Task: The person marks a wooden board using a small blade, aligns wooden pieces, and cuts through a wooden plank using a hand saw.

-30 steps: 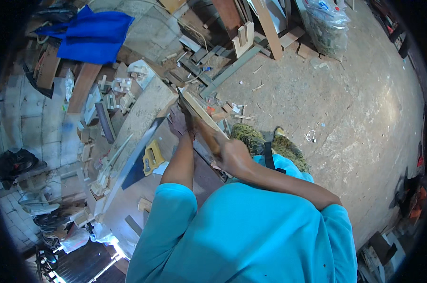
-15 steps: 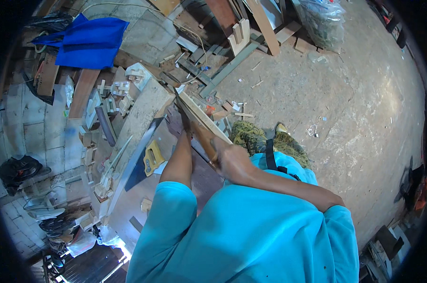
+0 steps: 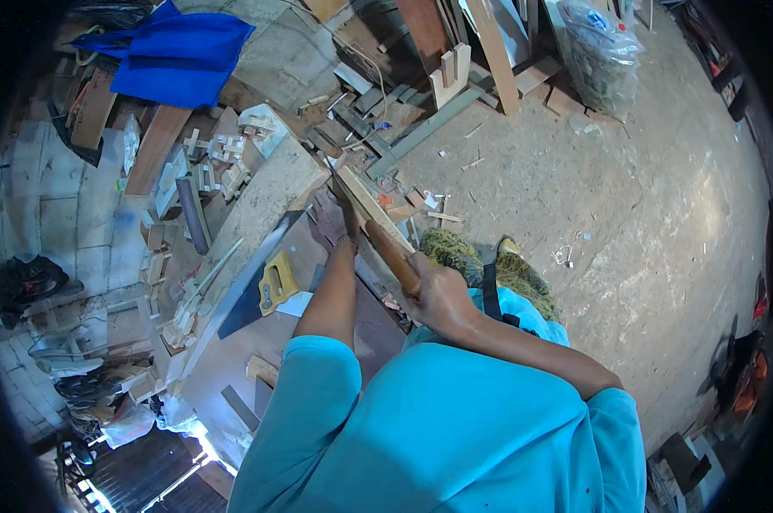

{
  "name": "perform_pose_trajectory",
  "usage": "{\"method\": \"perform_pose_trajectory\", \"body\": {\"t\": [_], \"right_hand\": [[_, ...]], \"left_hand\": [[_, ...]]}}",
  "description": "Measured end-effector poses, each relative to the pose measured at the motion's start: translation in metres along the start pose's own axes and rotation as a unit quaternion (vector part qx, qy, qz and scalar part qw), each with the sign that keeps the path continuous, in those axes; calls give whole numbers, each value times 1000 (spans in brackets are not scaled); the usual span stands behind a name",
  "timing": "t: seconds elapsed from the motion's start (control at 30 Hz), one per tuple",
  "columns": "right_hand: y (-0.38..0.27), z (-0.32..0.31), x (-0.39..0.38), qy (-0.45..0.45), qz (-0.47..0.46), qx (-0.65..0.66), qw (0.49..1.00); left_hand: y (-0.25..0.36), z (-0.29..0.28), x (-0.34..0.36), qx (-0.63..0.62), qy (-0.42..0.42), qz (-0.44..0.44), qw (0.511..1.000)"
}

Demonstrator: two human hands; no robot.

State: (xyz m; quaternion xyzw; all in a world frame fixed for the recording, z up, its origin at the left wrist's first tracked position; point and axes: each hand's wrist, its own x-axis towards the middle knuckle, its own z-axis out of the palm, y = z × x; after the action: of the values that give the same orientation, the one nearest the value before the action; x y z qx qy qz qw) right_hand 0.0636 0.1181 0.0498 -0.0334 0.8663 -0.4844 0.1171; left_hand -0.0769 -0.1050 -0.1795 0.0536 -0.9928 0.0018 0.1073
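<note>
My right hand (image 3: 444, 299) is closed around the brown wooden handle (image 3: 393, 258) of a long tool. Its narrow dark blade (image 3: 345, 192) points away from me, beside a pale wooden strip (image 3: 373, 207); the exact kind of tool is unclear. Just left of the blade, my left hand (image 3: 328, 221) lies with its fingers apart against wood at the workbench edge (image 3: 299, 218). Whatever is under its fingers is too dark to make out. To the left of my left forearm, a handsaw with a yellow handle (image 3: 277, 284) rests on the bench.
Small joined wood pieces (image 3: 226, 150) crowd the bench's far left, near a blue cloth bag (image 3: 181, 60). Boards (image 3: 493, 56) lean at the back beside a clear plastic sack (image 3: 602, 64). Wood scraps (image 3: 444, 214) litter the concrete floor to the right.
The scene has shifted slightly right and down in the view. My right hand and the tool, blurred by motion before, now show more sharply. My left hand stays at the bench edge.
</note>
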Motion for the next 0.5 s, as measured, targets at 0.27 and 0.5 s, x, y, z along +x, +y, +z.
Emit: {"method": "perform_pose_trajectory", "body": {"t": [0.27,0.5], "right_hand": [[14,27,34,41,-12,-8,999],[-2,22,25,-13,-2,2,1000]], "left_hand": [[6,-19,2,-56,-24,-33,998],[14,-6,3,-79,-14,-41,996]]}}
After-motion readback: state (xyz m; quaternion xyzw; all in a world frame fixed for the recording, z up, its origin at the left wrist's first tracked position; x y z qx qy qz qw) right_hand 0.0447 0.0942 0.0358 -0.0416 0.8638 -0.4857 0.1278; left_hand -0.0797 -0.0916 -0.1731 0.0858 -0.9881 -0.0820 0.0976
